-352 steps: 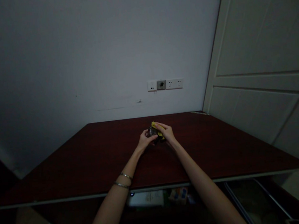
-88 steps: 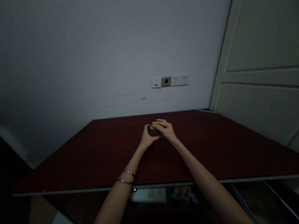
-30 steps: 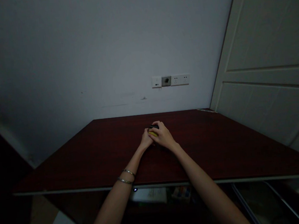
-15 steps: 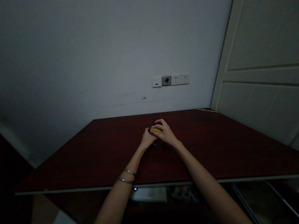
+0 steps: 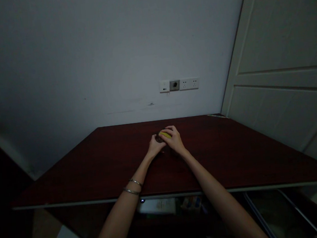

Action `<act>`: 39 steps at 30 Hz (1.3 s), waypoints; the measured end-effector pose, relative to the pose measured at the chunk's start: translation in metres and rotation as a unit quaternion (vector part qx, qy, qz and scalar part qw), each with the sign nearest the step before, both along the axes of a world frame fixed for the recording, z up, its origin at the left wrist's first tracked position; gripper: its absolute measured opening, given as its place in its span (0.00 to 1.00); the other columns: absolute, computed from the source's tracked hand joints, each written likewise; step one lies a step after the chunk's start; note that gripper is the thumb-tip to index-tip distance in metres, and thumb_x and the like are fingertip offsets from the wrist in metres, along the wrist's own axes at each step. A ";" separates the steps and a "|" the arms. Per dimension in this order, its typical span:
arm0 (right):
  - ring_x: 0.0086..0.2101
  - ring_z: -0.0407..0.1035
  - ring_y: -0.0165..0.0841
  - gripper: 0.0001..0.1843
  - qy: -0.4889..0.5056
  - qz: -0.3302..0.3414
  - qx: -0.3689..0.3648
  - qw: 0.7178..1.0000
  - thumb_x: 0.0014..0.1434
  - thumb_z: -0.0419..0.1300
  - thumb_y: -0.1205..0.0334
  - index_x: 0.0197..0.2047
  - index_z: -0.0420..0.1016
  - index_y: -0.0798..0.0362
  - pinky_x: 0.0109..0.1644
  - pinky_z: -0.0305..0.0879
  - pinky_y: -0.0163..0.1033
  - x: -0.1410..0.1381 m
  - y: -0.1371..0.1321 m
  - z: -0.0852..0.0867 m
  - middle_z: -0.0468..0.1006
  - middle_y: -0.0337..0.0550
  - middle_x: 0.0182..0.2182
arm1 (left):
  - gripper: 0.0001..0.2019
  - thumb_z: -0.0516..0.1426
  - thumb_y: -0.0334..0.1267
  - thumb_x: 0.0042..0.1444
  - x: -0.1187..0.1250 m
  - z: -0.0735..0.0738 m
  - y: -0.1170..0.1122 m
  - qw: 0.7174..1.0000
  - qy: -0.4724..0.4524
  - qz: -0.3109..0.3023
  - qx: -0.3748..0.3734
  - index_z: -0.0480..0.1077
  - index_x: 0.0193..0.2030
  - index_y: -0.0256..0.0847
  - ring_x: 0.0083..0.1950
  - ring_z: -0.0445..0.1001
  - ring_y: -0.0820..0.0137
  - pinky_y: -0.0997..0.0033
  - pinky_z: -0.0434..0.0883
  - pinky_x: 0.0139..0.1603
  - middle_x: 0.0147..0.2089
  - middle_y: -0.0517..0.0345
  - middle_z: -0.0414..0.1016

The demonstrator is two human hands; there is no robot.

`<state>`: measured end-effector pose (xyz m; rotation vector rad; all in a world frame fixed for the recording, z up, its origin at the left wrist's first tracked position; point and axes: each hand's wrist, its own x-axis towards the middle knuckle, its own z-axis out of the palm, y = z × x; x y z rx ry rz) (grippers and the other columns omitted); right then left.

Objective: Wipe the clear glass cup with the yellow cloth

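Observation:
Both my hands meet over the far middle of the dark red-brown table (image 5: 96, 170). My left hand (image 5: 154, 147) is closed around the left side of a small dark brown, roundish object (image 5: 158, 138). From the right, my right hand (image 5: 175, 140) grips a small yellow piece (image 5: 165, 134) against the upper side of that dark object. Fingers cover much of both, and the dim light keeps me from telling their exact kind. Two metal bracelets (image 5: 132, 191) circle my left wrist and forearm.
A pale wall with a row of sockets (image 5: 179, 84) rises behind the table. At the right stands a panelled white door (image 5: 277, 47). Below the front edge, a white box (image 5: 157, 206) and other small items lie on a shelf.
The view has shifted slightly. More of the dark object shows between my hands, and the yellow piece sits a little more tilted. Both hands keep their hold.

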<state>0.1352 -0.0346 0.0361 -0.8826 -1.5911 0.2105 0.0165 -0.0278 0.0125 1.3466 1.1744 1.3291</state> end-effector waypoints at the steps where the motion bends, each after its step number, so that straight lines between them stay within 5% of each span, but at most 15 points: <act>1: 0.42 0.65 0.36 0.13 0.029 0.004 -0.012 1.000 0.48 0.60 0.54 0.35 0.77 0.50 0.49 0.62 0.43 0.001 0.002 0.001 0.69 0.46 0.39 | 0.34 0.66 0.37 0.32 0.000 0.001 0.000 1.000 -0.005 -0.015 0.011 0.59 0.49 0.36 0.31 0.71 0.72 0.77 0.71 0.21 0.43 0.49 0.69; 5: 0.42 0.67 0.36 0.14 0.095 0.089 -0.061 0.990 0.45 0.62 0.53 0.34 0.78 0.51 0.49 0.62 0.43 0.014 0.009 0.006 0.73 0.46 0.36 | 0.31 0.65 0.41 0.35 0.000 0.005 -0.003 0.995 -0.035 -0.084 0.029 0.59 0.47 0.36 0.27 0.70 0.74 0.76 0.70 0.19 0.38 0.53 0.69; 10: 0.44 0.66 0.36 0.14 0.063 0.164 -0.073 0.982 0.39 0.66 0.53 0.31 0.78 0.49 0.50 0.61 0.42 0.027 0.011 0.008 0.70 0.44 0.41 | 0.29 0.64 0.42 0.38 -0.001 0.004 -0.002 0.993 -0.048 -0.102 0.034 0.59 0.46 0.36 0.22 0.68 0.76 0.76 0.69 0.16 0.31 0.58 0.68; 17: 0.43 0.65 0.37 0.15 0.093 0.105 -0.074 0.987 0.41 0.65 0.52 0.32 0.78 0.50 0.50 0.61 0.45 0.027 0.013 0.008 0.72 0.46 0.37 | 0.31 0.65 0.41 0.37 -0.001 0.005 -0.005 0.992 -0.021 -0.122 0.038 0.59 0.47 0.37 0.21 0.68 0.77 0.78 0.69 0.16 0.32 0.59 0.69; 24: 0.43 0.67 0.36 0.14 0.065 0.152 -0.072 0.984 0.39 0.66 0.53 0.31 0.78 0.49 0.49 0.62 0.43 0.027 0.012 0.007 0.72 0.44 0.40 | 0.32 0.65 0.43 0.35 0.000 0.007 -0.007 0.993 -0.028 -0.104 0.040 0.58 0.47 0.36 0.22 0.68 0.77 0.76 0.69 0.15 0.34 0.57 0.68; 30: 0.42 0.67 0.37 0.14 0.097 0.087 -0.072 0.989 0.42 0.65 0.53 0.32 0.78 0.50 0.50 0.61 0.45 0.026 0.017 0.004 0.74 0.45 0.35 | 0.31 0.65 0.42 0.36 -0.001 0.005 -0.006 0.991 -0.021 -0.125 0.053 0.59 0.48 0.37 0.23 0.69 0.76 0.75 0.69 0.16 0.34 0.57 0.69; 35: 0.43 0.66 0.36 0.14 0.059 0.157 -0.057 0.984 0.40 0.66 0.54 0.31 0.78 0.50 0.50 0.62 0.42 0.027 0.012 0.007 0.72 0.45 0.40 | 0.31 0.64 0.42 0.38 -0.002 0.006 -0.007 0.990 -0.032 -0.127 0.054 0.59 0.49 0.37 0.23 0.68 0.76 0.76 0.69 0.16 0.33 0.58 0.68; 39: 0.43 0.67 0.36 0.13 0.069 0.134 -0.062 0.987 0.41 0.65 0.54 0.31 0.78 0.50 0.49 0.62 0.43 0.027 0.013 0.006 0.73 0.45 0.38 | 0.32 0.64 0.42 0.38 -0.003 0.007 -0.008 0.990 -0.019 -0.132 0.054 0.58 0.49 0.36 0.22 0.68 0.77 0.77 0.68 0.15 0.33 0.57 0.68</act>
